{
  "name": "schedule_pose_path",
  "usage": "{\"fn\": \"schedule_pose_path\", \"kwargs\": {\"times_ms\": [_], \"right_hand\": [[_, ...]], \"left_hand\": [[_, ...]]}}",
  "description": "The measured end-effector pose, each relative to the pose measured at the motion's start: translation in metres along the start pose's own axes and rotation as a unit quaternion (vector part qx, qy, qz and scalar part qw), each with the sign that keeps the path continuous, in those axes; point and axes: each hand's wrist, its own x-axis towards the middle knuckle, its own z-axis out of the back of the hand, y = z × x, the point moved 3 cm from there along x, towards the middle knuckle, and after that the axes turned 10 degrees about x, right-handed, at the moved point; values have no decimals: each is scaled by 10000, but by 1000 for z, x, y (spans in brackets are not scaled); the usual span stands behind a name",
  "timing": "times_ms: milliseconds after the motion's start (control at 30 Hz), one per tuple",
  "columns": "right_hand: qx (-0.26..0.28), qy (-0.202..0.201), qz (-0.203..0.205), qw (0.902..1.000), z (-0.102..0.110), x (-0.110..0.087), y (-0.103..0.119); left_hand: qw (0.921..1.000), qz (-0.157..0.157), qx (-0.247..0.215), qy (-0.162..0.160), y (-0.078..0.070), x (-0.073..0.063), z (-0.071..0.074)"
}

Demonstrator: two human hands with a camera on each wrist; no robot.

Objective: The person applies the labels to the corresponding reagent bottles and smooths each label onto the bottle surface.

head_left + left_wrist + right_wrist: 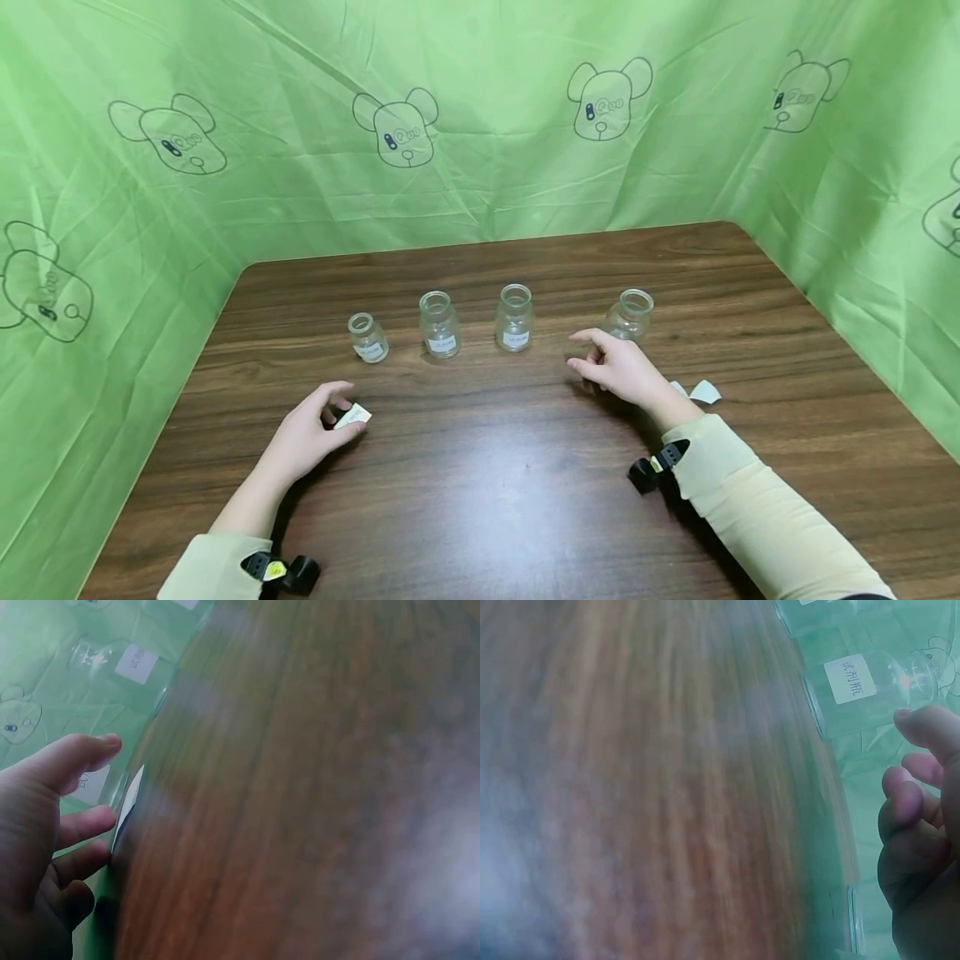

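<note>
My left hand (311,437) is low over the table at the left, with a small white label (355,415) between its thumb and fingers. In the left wrist view the label (129,801) shows nearly edge-on, right by the fingertips, and the thumb stands apart from it. Several clear glass jars without lids stand in a row: a small labelled jar (368,340), a larger labelled jar (439,325), another labelled jar (514,318), and a jar (630,312) at the right. My right hand (618,367), holding nothing, partly hides that last jar, its fingers loosely bent.
Beside my right wrist lie white paper scraps (705,392). The brown wooden table (480,467) is bordered at the back and sides by a green curtain (495,183) printed with bear heads. A strap with a black camera (645,475) sits at the right wrist.
</note>
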Motion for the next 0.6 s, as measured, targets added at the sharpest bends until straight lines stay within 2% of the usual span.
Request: {"fn": "schedule_pose_path", "kwargs": {"times_ms": [300,600], "right_hand": [[10,19,-22,10000,-2,0,-2],[38,38,-76,10000,-2,1,-2]], "left_hand": [[9991,-308,275,56,5,-2,-4],[9962,-654,569,11,2,-2,-6]]}}
